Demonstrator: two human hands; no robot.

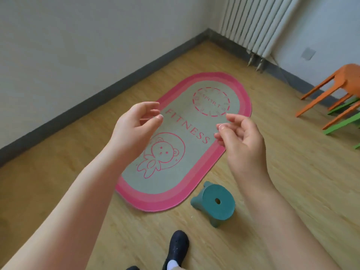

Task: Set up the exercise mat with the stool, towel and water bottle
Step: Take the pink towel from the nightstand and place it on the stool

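Hands hover empty, left hand (136, 125) and right hand (243, 137) with fingers loosely curled; exercise mat (181, 145) lies flat below them, teal stool (216, 203) just beside its near end, under the right forearm.

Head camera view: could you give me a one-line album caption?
Empty left hand and right hand hover above a pink-bordered oval fitness mat, small teal plastic stool beside it.

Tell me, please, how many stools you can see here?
3: a teal stool beside the mat's near end, and an orange stool stacked over a green stool at the right edge, partly cropped.
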